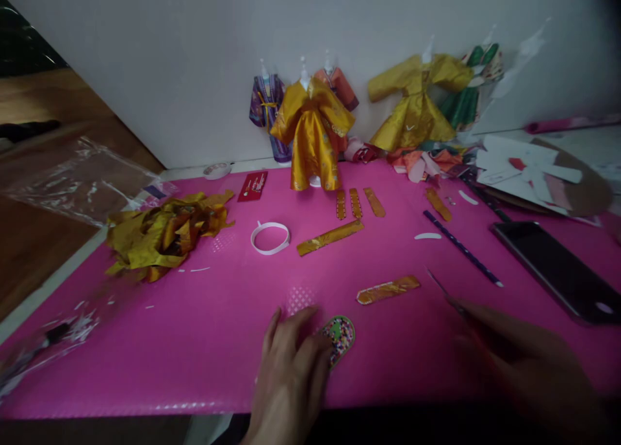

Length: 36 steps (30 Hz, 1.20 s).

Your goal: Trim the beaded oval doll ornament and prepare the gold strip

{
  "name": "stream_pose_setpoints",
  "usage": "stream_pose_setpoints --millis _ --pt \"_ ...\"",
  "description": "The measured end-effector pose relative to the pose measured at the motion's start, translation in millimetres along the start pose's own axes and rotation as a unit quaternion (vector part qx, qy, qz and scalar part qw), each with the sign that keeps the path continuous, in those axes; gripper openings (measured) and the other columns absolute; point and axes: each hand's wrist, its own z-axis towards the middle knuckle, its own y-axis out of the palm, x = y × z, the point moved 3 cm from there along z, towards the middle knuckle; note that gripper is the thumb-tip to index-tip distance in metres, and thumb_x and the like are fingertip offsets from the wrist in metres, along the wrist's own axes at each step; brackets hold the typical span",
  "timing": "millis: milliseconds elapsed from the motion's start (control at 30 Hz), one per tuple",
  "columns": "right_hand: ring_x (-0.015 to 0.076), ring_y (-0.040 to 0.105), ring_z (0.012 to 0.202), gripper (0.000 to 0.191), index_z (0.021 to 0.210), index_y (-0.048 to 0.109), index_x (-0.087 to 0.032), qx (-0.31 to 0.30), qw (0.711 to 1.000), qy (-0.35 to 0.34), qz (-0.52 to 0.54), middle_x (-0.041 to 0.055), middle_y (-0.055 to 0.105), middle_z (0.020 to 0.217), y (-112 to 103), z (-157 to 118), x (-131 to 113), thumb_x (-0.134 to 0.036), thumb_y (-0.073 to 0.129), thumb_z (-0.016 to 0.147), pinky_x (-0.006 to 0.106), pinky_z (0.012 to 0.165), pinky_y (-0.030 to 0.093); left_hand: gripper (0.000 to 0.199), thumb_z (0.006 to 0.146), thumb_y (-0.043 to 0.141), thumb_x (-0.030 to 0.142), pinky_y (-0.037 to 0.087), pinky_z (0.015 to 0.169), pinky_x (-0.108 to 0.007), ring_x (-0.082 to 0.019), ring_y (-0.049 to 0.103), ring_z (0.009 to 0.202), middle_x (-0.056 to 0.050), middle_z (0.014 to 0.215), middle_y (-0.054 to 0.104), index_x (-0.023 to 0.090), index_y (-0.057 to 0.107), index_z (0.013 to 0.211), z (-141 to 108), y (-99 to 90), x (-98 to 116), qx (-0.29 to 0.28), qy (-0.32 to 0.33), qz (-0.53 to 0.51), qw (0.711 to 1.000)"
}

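Note:
My left hand lies near the table's front edge, its fingers spread and resting against a small oval case filled with many-coloured dots and a green patch. My fingers cover the case's left side. At the right, my right hand is closed around a slender pointed tool; its shaft is thin and dark, with something reddish in the blurred grip. The tip points up and left, apart from a gold fabric strip with a pale beaded-looking end. Farther back lies a longer gold strip.
Small gold tabs lie behind, beside a white ring. Crumpled gold fabric is at left. A purple pencil and a phone lie at right. Miniature robes stand along the wall on the pink table.

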Motion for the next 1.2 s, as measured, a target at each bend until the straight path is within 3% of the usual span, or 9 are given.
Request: stream_pose_setpoints --millis 300,500,700,1067,1200 --pt "0.0216 0.077 0.066 0.039 0.117 0.074 -0.016 0.005 1.000 -0.010 -0.003 0.0070 0.081 0.097 1.2 -0.6 0.0 -0.044 0.060 0.094 0.026 0.059 0.064 0.021 0.098 0.053 0.014 0.044 0.104 -0.073 -0.029 0.055 0.120 -0.011 0.127 0.056 0.026 0.058 0.113 1.1 -2.9 0.3 -0.013 0.008 -0.005 1.000" --pt "0.0220 0.078 0.070 0.039 0.118 0.074 -0.016 0.003 1.000 0.004 0.020 0.0068 0.080 0.100 1.7 0.1 -0.6 -0.044 0.062 0.094 0.028 0.069 0.065 0.041 0.093 0.061 0.020 0.042 0.101 -0.079 -0.034 0.054 0.124 -0.016 0.137 0.050 0.025 0.052 0.133 3.5 -2.0 3.8 -0.044 0.035 0.010 0.998" --pt "0.0238 0.078 0.073 0.038 0.121 0.074 -0.024 -0.008 0.998 0.048 0.042 0.0036 0.080 0.102 2.9 -4.2 3.9 -0.045 0.067 0.089 0.031 0.066 0.066 0.053 0.090 0.064 0.017 0.037 0.099 -0.085 -0.038 0.051 0.131 -0.018 0.142 0.048 0.025 0.048 0.140 6.6 -4.1 9.1 -0.069 0.051 0.011 0.996" --pt "0.0240 0.078 0.076 0.039 0.120 0.074 -0.021 -0.012 0.998 0.041 0.039 0.0046 0.080 0.105 1.9 -2.2 2.8 -0.045 0.065 0.091 0.032 0.073 0.066 0.045 0.089 0.067 0.016 0.040 0.100 -0.082 -0.037 0.053 0.129 -0.017 0.141 0.051 0.025 0.057 0.132 6.5 -2.2 8.7 -0.078 0.057 0.025 0.995" --pt "0.0251 0.078 0.073 0.039 0.121 0.074 -0.022 -0.009 0.999 0.028 0.028 0.0052 0.080 0.104 2.9 -1.6 3.6 -0.044 0.066 0.090 0.032 0.067 0.066 0.041 0.090 0.065 0.015 0.041 0.099 -0.082 -0.036 0.054 0.127 -0.017 0.140 0.052 0.025 0.059 0.129 7.5 -2.6 10.0 -0.075 0.060 0.029 0.995"
